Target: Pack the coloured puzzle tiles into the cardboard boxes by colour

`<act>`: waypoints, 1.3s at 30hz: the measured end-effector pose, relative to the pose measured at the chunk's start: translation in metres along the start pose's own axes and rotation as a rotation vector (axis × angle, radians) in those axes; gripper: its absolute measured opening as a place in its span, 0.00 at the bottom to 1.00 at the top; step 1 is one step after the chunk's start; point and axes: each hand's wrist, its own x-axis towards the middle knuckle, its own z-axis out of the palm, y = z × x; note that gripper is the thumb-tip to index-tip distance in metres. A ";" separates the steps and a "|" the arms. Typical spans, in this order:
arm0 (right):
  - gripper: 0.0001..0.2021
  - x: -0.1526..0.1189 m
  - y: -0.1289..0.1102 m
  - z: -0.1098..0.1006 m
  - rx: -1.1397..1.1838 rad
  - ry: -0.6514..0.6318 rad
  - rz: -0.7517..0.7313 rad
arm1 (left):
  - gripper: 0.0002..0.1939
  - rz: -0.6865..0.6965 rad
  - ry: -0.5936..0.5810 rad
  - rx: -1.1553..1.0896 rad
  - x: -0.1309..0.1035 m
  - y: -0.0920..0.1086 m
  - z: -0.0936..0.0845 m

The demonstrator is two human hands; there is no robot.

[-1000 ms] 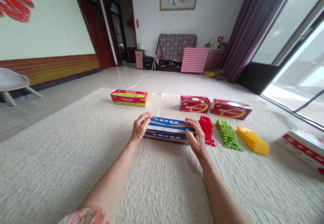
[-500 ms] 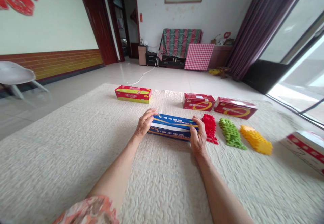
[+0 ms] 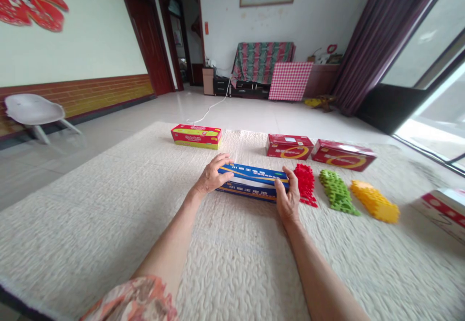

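Observation:
A long blue battery box (image 3: 250, 183) with white lettering and orange stripes lies on the cream quilted cover (image 3: 232, 263) in front of me. Around its left end is my left hand (image 3: 215, 175), thumb on the near top edge and fingers over the far corner. My right hand (image 3: 288, 195) grips the opposite end, with the thumb on the front and fingers around the side. Just beyond the right hand lies a stack of red interlocking plastic pieces (image 3: 305, 184). Farther right are similar green pieces (image 3: 337, 191) and yellow pieces (image 3: 376, 201).
A red and yellow box (image 3: 196, 137) stands at the far left of the cover. Two dark red boxes (image 3: 289, 146) sit side by side at the far right. A white and red box (image 3: 443, 212) is at the right edge. A white chair (image 3: 34, 109) stands on the floor at left.
My left thumb has moved right onto the top edge of the blue box. Both hands stay at its ends. The whole view has shifted slightly.

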 end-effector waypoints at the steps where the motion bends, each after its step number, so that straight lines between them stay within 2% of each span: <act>1: 0.24 0.000 0.000 0.000 0.006 0.003 0.002 | 0.18 0.010 -0.025 0.016 0.000 0.001 0.000; 3: 0.24 0.000 0.001 0.000 0.016 0.006 0.006 | 0.18 0.010 -0.043 0.024 0.000 0.000 0.001; 7: 0.24 0.001 0.002 0.001 0.010 0.009 0.012 | 0.18 -0.002 0.008 0.012 -0.001 -0.007 0.005; 12: 0.24 0.002 0.003 0.002 0.004 0.016 0.007 | 0.24 0.019 0.065 0.031 -0.003 -0.013 0.005; 18: 0.24 0.001 0.001 0.002 -0.005 0.005 0.019 | 0.26 0.010 0.091 0.036 -0.005 -0.019 0.008; 27: 0.24 0.000 0.003 0.003 -0.031 -0.001 0.011 | 0.26 -0.044 0.133 -0.037 -0.006 -0.016 0.012; 30: 0.24 0.000 0.004 0.002 -0.037 -0.003 -0.014 | 0.30 -0.130 0.101 -0.132 -0.007 -0.017 0.007; 33: 0.24 0.001 0.004 0.002 -0.043 -0.003 -0.022 | 0.32 -0.255 0.019 -0.367 -0.010 -0.024 -0.001; 36: 0.24 0.002 0.003 0.002 -0.038 0.006 -0.022 | 0.30 -0.318 0.029 -0.611 -0.014 -0.034 -0.010; 39: 0.25 0.002 0.003 0.002 -0.035 0.009 -0.016 | 0.28 -0.356 0.035 -0.728 -0.018 -0.041 -0.014</act>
